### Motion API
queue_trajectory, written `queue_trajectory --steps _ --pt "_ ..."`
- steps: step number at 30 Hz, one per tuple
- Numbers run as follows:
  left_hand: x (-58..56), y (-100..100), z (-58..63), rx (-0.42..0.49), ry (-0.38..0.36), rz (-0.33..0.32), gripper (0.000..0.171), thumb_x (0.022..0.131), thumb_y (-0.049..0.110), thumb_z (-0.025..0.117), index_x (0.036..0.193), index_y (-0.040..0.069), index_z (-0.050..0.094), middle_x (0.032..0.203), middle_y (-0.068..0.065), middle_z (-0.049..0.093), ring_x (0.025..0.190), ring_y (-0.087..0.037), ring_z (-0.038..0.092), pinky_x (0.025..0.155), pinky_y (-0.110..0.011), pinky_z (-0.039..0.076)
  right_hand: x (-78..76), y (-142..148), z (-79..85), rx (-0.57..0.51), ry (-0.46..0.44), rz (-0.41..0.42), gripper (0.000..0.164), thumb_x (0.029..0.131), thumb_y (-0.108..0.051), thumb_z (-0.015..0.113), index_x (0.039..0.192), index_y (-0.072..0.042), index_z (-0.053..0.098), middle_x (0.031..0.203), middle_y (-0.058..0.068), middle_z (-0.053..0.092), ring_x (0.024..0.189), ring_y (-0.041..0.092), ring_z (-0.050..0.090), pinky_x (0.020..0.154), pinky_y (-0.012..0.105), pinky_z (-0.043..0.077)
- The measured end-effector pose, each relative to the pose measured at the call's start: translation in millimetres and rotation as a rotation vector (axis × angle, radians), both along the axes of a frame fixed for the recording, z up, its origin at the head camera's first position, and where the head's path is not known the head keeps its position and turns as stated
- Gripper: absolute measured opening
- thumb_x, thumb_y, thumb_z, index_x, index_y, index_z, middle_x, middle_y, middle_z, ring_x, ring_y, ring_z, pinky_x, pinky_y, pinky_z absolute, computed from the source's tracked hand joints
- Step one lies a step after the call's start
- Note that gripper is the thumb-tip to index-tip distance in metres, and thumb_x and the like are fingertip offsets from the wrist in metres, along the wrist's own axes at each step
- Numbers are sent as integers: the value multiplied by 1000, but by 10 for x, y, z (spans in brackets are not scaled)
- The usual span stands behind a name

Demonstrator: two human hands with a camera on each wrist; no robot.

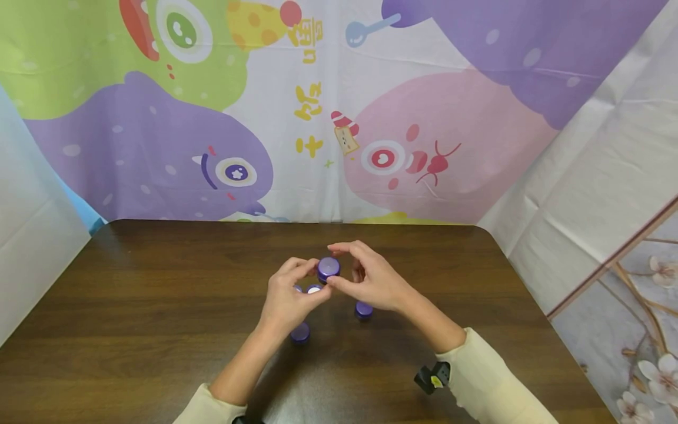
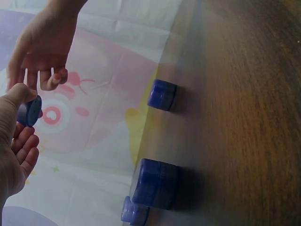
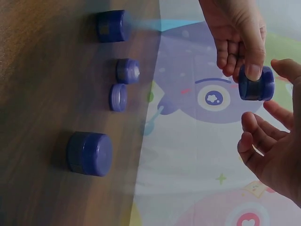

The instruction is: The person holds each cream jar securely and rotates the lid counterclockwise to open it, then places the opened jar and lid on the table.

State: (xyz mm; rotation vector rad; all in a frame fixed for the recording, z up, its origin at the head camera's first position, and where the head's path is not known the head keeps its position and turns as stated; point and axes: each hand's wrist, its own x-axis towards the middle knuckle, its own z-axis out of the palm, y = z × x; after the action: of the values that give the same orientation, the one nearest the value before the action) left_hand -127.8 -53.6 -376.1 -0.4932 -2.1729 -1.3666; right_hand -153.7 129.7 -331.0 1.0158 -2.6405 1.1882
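My left hand (image 1: 286, 297) holds a small purple jar (image 1: 328, 269) with its lid on, above the table. In the right wrist view the left thumb lies across the side of this jar (image 3: 257, 84). Right beside it, the fingers and thumb of my right hand (image 1: 373, 280) arch loosely around the lid, their tips at its edge. Below the hands, a small purple jar with a white top (image 3: 128, 70) stands by a flat purple lid (image 3: 119, 98). From above, the left hand partly hides both.
Two more lidded purple jars stand on the dark wooden table (image 1: 159, 306): one jar (image 1: 300, 333) near the left forearm, another jar (image 1: 364, 309) under the right wrist. A cartoon-printed cloth (image 1: 296, 194) hangs behind the table's far edge. A black device (image 1: 431, 377) sits at the right sleeve.
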Motion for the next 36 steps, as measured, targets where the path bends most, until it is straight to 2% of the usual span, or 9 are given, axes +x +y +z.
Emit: queue_trajectory --steps 6,12,15,19,23,26,29,33,36 --pt "4 1 0 6 -19 0 33 65 7 80 97 4 72 87 -5 64 82 -21 62 57 -18 46 -1 -15 -1 -27 11 -47 41 77 -23 77 109 -10 57 96 5 55 57 7 42 50 19 38" --pt "-2 5 -8 1 7 -2 30 67 9 81 96 4 72 86 -5 65 81 -22 63 60 -18 48 -8 4 2 -6 18 18 41 81 -16 71 119 -10 57 102 5 55 59 7 45 52 19 41" --pt "-3 0 -5 1 -1 -7 31 67 8 80 97 4 72 87 -5 65 82 -23 63 62 -19 49 -7 3 2 -1 16 14 45 82 -19 71 124 -11 55 104 3 55 59 6 45 52 19 42" --pt "5 -9 4 7 -31 -9 33 66 7 79 98 4 72 88 -4 64 82 -21 62 60 -18 47 -6 -9 -3 -5 20 -16 46 80 -25 74 121 -11 56 102 1 55 59 6 43 52 19 40" --pt "13 -8 12 3 -29 -6 32 66 7 80 97 4 72 88 -5 64 82 -21 62 60 -18 47 -16 -18 -13 -8 37 -11 40 79 -22 75 114 -10 58 100 2 56 59 6 43 51 19 40" --pt "11 -5 9 -2 -14 -4 31 67 9 80 96 5 72 87 -5 64 82 -21 63 61 -18 47 -24 -19 -19 -4 37 20 39 81 -18 72 117 -10 58 105 3 57 60 6 45 52 19 42" --pt "4 -6 1 -6 -4 -1 31 67 9 81 96 5 72 87 -4 64 82 -20 63 62 -18 48 -21 -17 -18 2 21 37 45 82 -17 70 124 -10 56 109 4 56 61 6 45 53 20 43" --pt "1 -13 -3 -3 -16 -1 34 66 8 81 98 3 72 87 -4 64 82 -20 62 63 -18 48 -14 -24 -9 2 1 1 51 81 -23 73 127 -12 53 106 3 56 60 7 45 52 19 41" --pt "1 -18 -7 0 -23 1 35 65 7 81 98 3 71 87 -5 64 82 -22 62 62 -18 48 -18 -35 -13 -3 0 -34 48 79 -26 75 120 -12 55 101 3 56 58 7 44 51 19 39"
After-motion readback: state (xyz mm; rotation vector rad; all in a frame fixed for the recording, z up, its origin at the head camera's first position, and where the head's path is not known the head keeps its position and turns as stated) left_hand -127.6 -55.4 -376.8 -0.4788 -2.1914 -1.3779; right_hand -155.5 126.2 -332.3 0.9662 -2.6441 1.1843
